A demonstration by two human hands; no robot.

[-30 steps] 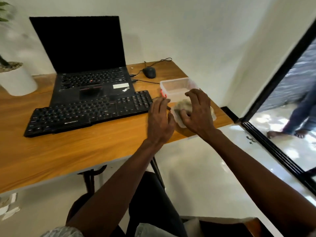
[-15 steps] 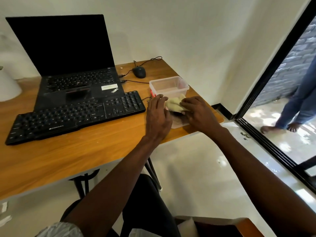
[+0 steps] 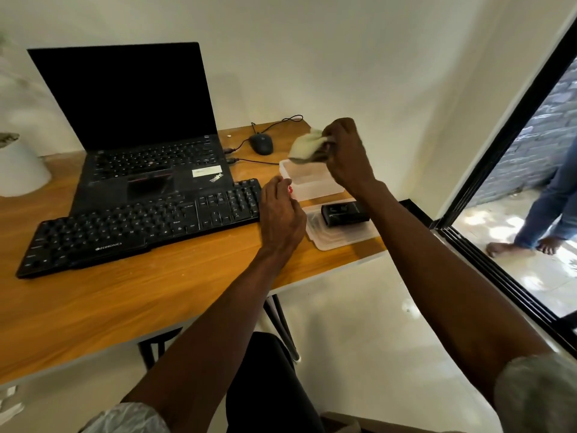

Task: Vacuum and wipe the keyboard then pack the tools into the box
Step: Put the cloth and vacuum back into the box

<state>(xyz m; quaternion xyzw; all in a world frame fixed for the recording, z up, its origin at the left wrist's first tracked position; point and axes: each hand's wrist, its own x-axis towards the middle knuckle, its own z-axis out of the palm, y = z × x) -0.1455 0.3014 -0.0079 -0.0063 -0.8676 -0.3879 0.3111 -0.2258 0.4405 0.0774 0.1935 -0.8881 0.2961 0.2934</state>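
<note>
The right hand [image 3: 345, 151] pinches a pale cloth [image 3: 304, 147] above the clear box [image 3: 312, 181] at the worktop's [image 3: 131, 295] right end. The left hand [image 3: 281, 214] – fingers loosely curled, possibly touching something red – rests beside the keyboard [image 3: 140, 223]. A black device [image 3: 345, 214] lies on the lid [image 3: 340, 235].

Wood desk [image 3: 131, 307] w/ laptop [image 3: 150, 157], keyboard [image 3: 140, 226], mouse [image 3: 261, 143], clear box [image 3: 315, 185], lid [image 3: 337, 237], pot [image 3: 18, 170].

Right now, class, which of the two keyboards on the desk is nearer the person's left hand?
The separate black keyboard lying in front of the laptop. Its right end sits beside the left hand, while the laptop's built-in keys lie farther back.
</note>
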